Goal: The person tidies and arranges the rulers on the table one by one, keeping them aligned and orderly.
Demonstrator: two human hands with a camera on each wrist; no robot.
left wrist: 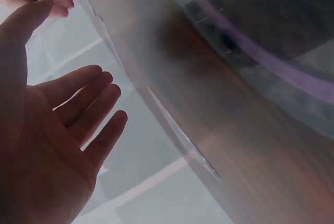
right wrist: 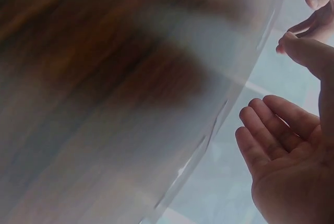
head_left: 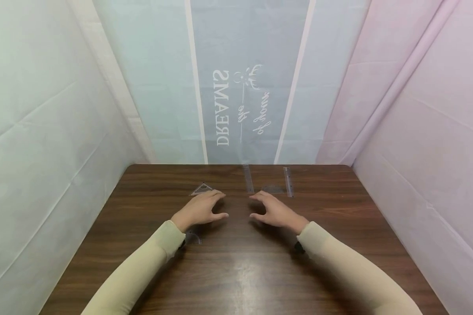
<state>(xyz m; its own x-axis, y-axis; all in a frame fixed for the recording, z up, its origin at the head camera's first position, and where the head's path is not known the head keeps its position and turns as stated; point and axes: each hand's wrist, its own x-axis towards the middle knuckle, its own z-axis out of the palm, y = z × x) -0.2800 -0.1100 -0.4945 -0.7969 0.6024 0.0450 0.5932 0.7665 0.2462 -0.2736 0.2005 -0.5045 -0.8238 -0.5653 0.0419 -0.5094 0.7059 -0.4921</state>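
Toward twelve o'clock on the tabletop (head_left: 339,214), reckoned from its middle, lay most of our clear drawing tools: a ruler (head_left: 248,179) at twelve, a half-round protractor (head_left: 273,189) at one, and a second ruler (head_left: 288,182) between one and two. A triangular set square (head_left: 202,188) lay at eleven, and a curved clear piece (head_left: 194,237) sat nearer us at nine.

Our left hand (head_left: 200,208) hovered at ten and our right hand (head_left: 277,209) at two, well apart, fingertips toward each other, neither holding anything. Each thumb stood clear of the fingers. The left fingers (left wrist: 78,79) were loosely extended, the little one off from its neighbours; the right fingers (right wrist: 289,110) lay side by side.

We judged this a pause between handlings, with no tool picked up. Lifting any of them seemed to call for a low approach and an edge pinch, since such thin pieces probably offered little to grip.

As for obstacles, our left hand seemed to overlap the set square's right-hand corner, and our left wrist hid part of the curved piece. Transparent edges showed faintly against the wood, and we could not tell what the blurred purple band (left wrist: 261,54) at two o'clock in the left wrist view was. Beyond, a cloth backdrop (head_left: 240,26) with mirrored lettering (head_left: 222,107) hung at twelve.
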